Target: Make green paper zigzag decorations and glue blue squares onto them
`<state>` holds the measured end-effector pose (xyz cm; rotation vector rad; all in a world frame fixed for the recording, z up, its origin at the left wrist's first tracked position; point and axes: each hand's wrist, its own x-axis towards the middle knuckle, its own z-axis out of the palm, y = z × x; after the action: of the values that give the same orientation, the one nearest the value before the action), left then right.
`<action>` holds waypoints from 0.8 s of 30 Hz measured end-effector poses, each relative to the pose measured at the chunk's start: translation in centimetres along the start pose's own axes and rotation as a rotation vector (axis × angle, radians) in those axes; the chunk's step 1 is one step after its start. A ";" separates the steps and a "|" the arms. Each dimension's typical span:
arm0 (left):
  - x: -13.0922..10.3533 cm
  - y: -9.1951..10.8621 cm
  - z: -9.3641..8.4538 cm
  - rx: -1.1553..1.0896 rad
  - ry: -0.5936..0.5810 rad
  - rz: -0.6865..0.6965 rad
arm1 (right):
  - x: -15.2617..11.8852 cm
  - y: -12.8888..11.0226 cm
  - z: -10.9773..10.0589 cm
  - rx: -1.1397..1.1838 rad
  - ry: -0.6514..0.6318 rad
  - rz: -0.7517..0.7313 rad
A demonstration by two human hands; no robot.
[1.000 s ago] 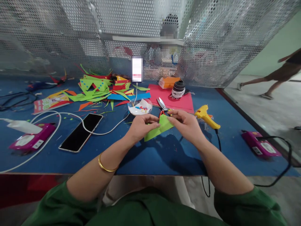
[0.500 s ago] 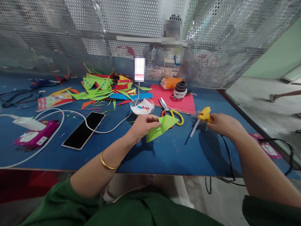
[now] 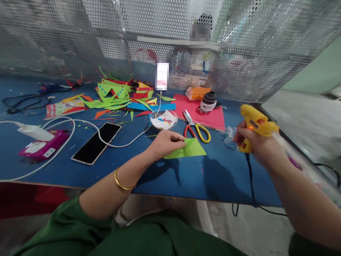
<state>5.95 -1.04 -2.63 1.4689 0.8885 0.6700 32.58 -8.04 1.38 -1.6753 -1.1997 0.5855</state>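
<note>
Between thumb and fingers, my left hand pinches a folded piece of light green paper above the blue table. My right hand grips a yellow glue gun by its handle, raised over the right side of the table. A small light glows on the gun's body, and a black cord hangs from it. Just beyond the green paper lie scissors with one red and one yellow handle loop. A clear bowl holds white paper and small blue and red bits.
A black phone and a purple power strip with white cable lie left. Cut paper scraps pile up behind. Red sheets carry a black-and-white thread spool and an orange box. A perforated metal screen stands behind.
My right hand has lifted the glue gun up off the table area and turned it, its nozzle swinging round to the right. The green paper has tilted flatter in my left hand.
</note>
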 end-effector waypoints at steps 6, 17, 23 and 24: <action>0.1 0.1 -0.3 0.195 -0.029 0.064 | -0.8 -0.7 7.0 0.185 -0.346 0.141; 0.4 -0.9 0.2 0.464 0.129 0.338 | -2.2 1.6 9.0 0.426 -0.367 0.141; 0.4 -1.7 1.0 0.271 0.407 0.376 | -2.3 1.7 9.0 0.485 -0.185 0.028; 0.3 -1.8 1.1 0.240 0.426 0.365 | -2.3 1.6 9.0 0.487 -0.164 0.021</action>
<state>6.79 -1.38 -4.54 1.7589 1.0601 1.2133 25.15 -6.38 -4.18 -1.2453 -1.0482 0.9582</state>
